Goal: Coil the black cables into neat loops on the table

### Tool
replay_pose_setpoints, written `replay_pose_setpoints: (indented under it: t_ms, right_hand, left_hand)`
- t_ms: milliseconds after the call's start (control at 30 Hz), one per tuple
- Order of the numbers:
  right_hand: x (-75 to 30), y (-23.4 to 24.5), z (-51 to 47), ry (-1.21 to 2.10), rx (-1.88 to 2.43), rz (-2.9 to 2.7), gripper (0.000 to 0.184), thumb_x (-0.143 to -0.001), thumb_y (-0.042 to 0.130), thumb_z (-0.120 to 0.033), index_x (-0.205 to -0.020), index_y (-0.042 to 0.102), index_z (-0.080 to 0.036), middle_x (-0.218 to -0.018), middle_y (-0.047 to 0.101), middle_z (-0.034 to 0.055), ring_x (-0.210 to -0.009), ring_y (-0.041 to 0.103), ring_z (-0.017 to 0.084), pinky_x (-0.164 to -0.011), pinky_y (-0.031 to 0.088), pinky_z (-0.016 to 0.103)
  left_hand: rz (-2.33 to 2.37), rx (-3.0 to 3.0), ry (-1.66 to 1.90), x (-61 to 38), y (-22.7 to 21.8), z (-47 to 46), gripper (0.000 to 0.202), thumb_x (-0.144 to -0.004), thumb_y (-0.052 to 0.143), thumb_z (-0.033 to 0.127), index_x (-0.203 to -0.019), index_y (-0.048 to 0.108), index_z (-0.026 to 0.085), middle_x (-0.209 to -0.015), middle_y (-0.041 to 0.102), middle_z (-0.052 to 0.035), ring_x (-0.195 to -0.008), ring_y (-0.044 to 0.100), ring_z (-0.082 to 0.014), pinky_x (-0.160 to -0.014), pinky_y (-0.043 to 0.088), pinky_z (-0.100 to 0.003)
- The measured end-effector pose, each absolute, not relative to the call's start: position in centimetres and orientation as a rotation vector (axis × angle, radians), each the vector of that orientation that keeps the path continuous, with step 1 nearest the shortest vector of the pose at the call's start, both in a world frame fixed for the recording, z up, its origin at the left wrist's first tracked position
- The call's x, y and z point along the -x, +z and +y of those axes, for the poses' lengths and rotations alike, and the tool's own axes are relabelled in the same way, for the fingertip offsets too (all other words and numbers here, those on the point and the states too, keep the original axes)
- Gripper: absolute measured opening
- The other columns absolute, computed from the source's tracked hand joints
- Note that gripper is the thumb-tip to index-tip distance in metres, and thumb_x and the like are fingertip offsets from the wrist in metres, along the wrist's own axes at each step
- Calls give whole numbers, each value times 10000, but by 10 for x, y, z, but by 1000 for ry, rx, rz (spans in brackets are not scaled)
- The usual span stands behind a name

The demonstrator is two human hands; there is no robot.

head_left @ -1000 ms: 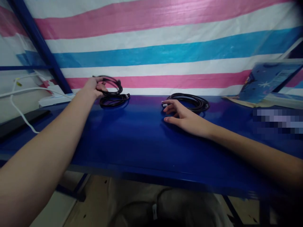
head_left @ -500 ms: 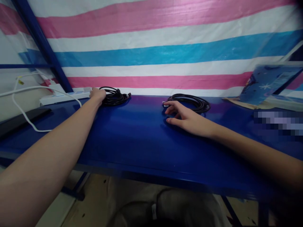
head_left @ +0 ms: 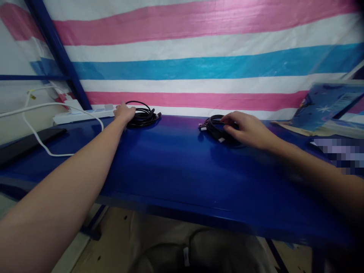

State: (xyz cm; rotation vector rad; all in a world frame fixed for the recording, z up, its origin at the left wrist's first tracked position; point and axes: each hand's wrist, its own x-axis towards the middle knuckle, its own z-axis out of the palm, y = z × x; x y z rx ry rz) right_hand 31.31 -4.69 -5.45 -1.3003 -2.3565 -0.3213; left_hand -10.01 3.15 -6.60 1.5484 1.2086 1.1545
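Note:
My left hand [head_left: 124,112] reaches far across the blue table [head_left: 176,167] and rests with curled fingers on the left edge of a coiled black cable [head_left: 143,115] near the striped back wall. My right hand [head_left: 247,129] lies over a second coiled black cable [head_left: 213,127], fingers closed down on the bundle; its plug ends stick out to the left and below the fingers. Most of that coil is hidden under my palm.
A white power strip [head_left: 85,113] with white cords [head_left: 42,144] lies at the back left. A dark flat object [head_left: 25,146] sits on the left edge. A blue printed box [head_left: 327,104] leans at the back right. A striped tarpaulin [head_left: 199,57] forms the back wall.
My left hand set its lifted cable coil down onto the table and stays on it. My right hand moved from beside the second coil onto it and gathered it.

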Motion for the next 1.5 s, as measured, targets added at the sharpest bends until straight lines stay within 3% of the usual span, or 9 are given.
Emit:
replay_pose_setpoints:
  t_ms: [100,200,300,467,700,833,933,1300,1500]
  right_hand:
    - [-316,-49,-33,-515,1328,-2438,293,-839,426,-288,-1014,625,-165,-972,645,155,-882,588,302,-744,407,414]
    - [-309,-46,-22,-607,1322,-2514,332,-834,412,-293,-1037,623,-136,-1019,639,185,-918,578,330,-766,382,435]
    - [-299,-49,-18,-609,1352,-2583,357,-871,361,-316,-1049,612,-135,-1008,651,181,-855,597,301,-708,376,396]
    - [-298,-55,-28,-465,1433,-2649,429,-936,251,-375,-940,618,-153,-824,667,132,-674,599,227,-601,355,335]
    - [-305,-50,-40,-305,1356,-2694,380,-913,351,-444,-894,605,-163,-774,660,81,-610,573,167,-565,358,280]
    - [-302,-46,-44,-391,1377,-2607,375,-926,307,-376,-952,600,-143,-810,653,124,-615,542,186,-560,320,299]
    - [-304,-39,-48,-448,1449,-2416,385,-933,300,-376,-959,593,-128,-773,636,136,-591,504,188,-549,289,303]
    - [-322,-11,-76,-749,1379,-1680,379,-943,352,-316,-1043,647,-100,-761,631,110,-675,554,187,-631,306,312]
    - [-302,-29,-88,-1043,949,-1946,377,-958,362,-338,-1045,650,-111,-621,635,63,-468,499,155,-504,247,278]
  left_hand:
    - [1518,-1702,1420,91,-63,15,263,-895,428,365,-1019,567,179,-749,573,-71,-1290,270,-233,-896,281,-393]
    - [1854,-1857,1597,79,-52,-1,574,-892,411,375,-1413,245,201,-1335,468,-52,-1380,-96,-249,-1059,55,-517]
    - [2173,-2124,1488,50,-37,-10,618,-902,355,356,-1453,186,132,-1538,215,-86,-1402,50,-322,-1115,13,-549]
    - [1727,-2542,921,-37,-40,-21,541,-933,266,380,-1367,379,78,-1401,467,-171,-1270,441,-256,-1075,335,-418]
    - [1193,-2830,282,-93,-68,-42,506,-925,335,401,-1403,387,242,-1524,343,-69,-1350,377,-267,-1052,346,-501]
    - [1231,-2840,307,-81,-62,-38,358,-881,401,386,-1144,571,211,-1128,659,-86,-944,612,-218,-815,458,-355]
    - [1324,-2822,363,-75,-58,-35,301,-840,443,369,-1035,587,192,-936,676,-90,-760,591,-198,-702,432,-336]
    - [1394,-2665,490,-72,-57,-36,395,-813,488,441,-1072,592,162,-1074,657,-137,-920,599,-262,-793,438,-384]
    - [1164,-2159,958,-82,-44,-39,725,-905,-25,576,-1237,470,162,-1175,626,-143,-1021,616,-236,-806,486,-342]
